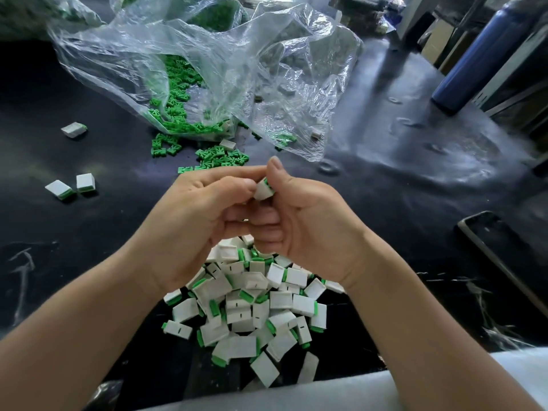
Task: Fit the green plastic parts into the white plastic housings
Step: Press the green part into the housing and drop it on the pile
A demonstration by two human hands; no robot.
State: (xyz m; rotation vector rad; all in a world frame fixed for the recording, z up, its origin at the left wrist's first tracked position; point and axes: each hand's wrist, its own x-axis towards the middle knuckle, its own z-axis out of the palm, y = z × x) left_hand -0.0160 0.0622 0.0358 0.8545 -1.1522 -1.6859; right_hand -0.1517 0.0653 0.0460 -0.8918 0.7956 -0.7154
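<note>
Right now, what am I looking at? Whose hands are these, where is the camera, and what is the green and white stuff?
No machine here: a person works bare-handed, filmed by one camera worn on the head, looking down. The left hand and right hand together pinch one white housing with green showing at its end. Below them lies a pile of fitted pieces. Farther off on the black table, loose green parts spill from a clear plastic bag.

I get bright light from the far right, glaring off the black desk (415, 149) and the clear bag (237, 54). Edges bend from the wide lens; far corners look soft.
</note>
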